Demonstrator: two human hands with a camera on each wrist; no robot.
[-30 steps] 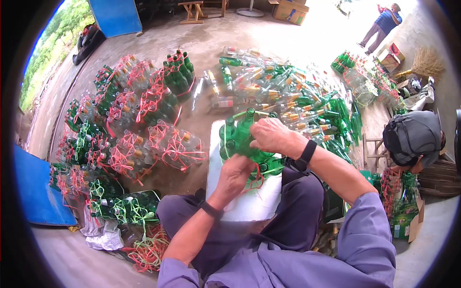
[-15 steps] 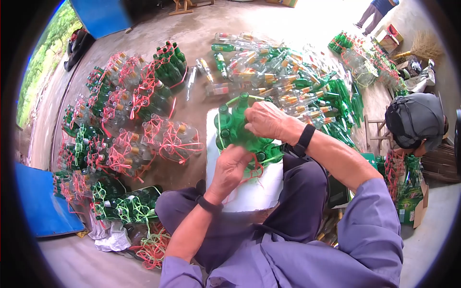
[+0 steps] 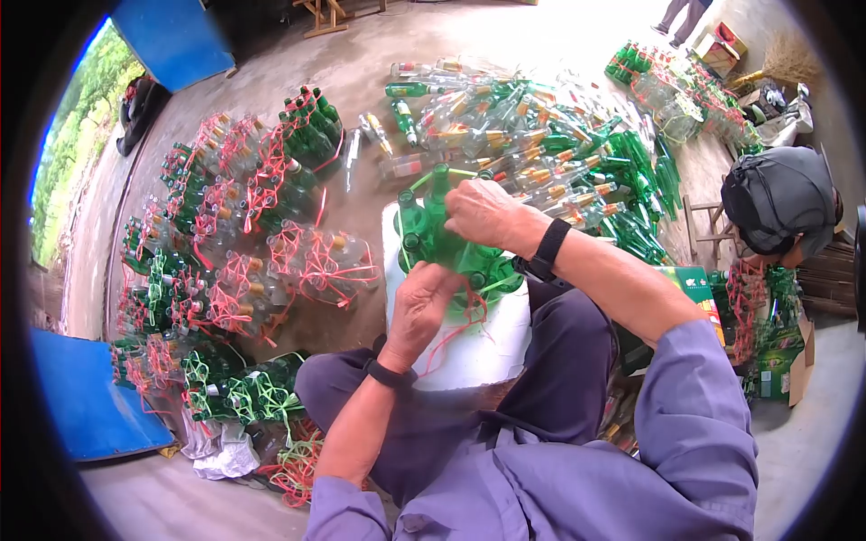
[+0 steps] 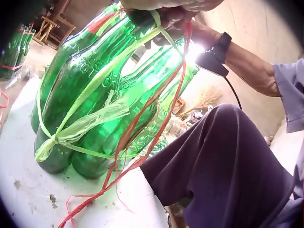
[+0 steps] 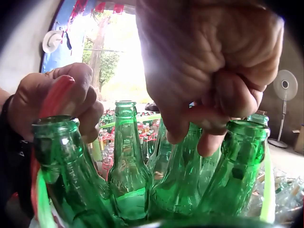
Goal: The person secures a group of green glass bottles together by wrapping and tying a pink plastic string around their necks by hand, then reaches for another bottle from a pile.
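Several green bottles (image 3: 418,227) stand bundled on a white board (image 3: 501,352). Pale green strapping (image 4: 88,90) circles them and is knotted low on one side. My left hand (image 3: 424,307) is at the near edge of the bundle, fingers curled round a red strip (image 4: 124,142) whose ends dangle beside the glass. Above the bottle tops, my right hand (image 5: 209,61) has its fingertips down among the necks and grips one bottle (image 5: 178,185), its mouth hidden by the fingers. Open bottle mouths surround both hands in the right wrist view.
Bundles tied with red strips (image 3: 320,261) fill the floor at left. Loose clear and green bottles (image 3: 505,135) lie beyond the board. At right, a person in a grey cap (image 3: 783,198) bends near more bottles and a green box (image 3: 778,365).
The head view has shifted, so the far person shows only from the legs down. Both hands keep their places at the bundle, with only slight movement.
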